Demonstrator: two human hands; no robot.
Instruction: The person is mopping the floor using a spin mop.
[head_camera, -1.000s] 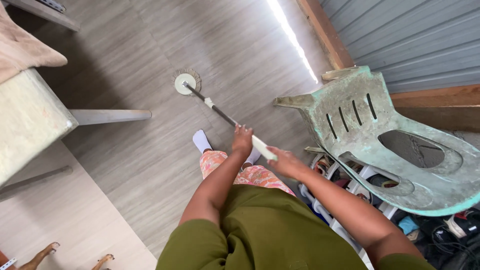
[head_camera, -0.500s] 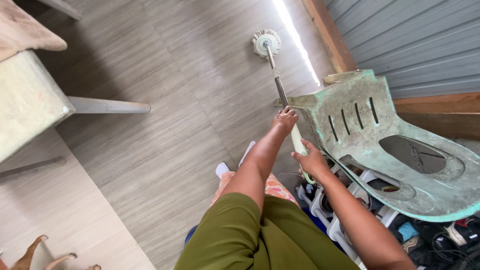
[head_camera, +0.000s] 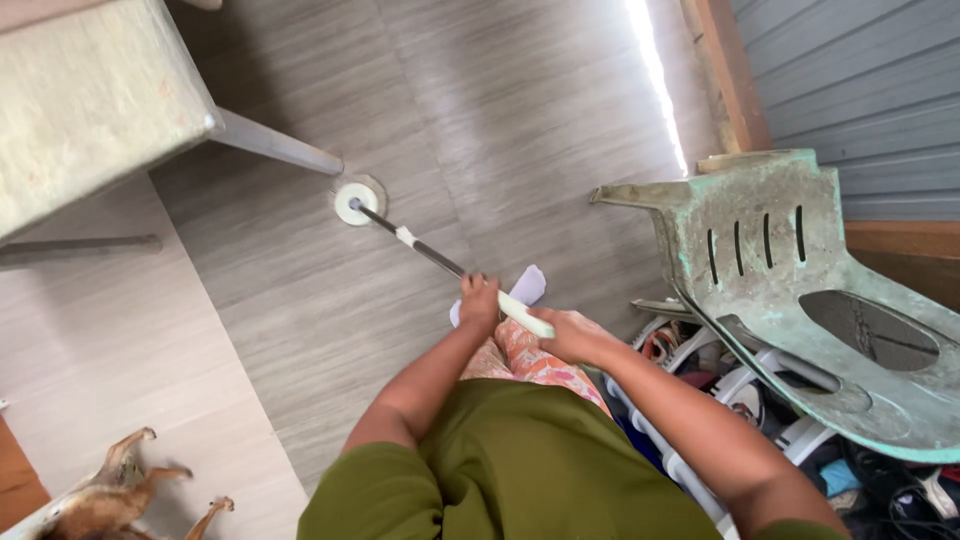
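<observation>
Plainly, hands: left hand (head_camera: 480, 300) and right hand (head_camera: 568, 335) each grip the mop handle (head_camera: 520, 313), staggered for leverage.
Mop head (head_camera: 352, 203): flat on floor (head_camera: 500, 120), far left, near counter leg (head_camera: 275, 145).

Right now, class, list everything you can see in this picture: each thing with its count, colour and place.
Mop: one, round white head, dark pole, pale grip; head on floor near the table leg.
Table: one, pale top, grey legs; upper left.
Plastic chair: one, weathered green, tipped over the rack; right.
Shoe rack: one, white, holding shoes; lower right.
Floor: grey wood-look boards.
Wall: grey panels, brown trim; upper right.
Animal: one, brown; bottom left.
Left hand: grips pole.
Right hand: grips pale handle.
</observation>
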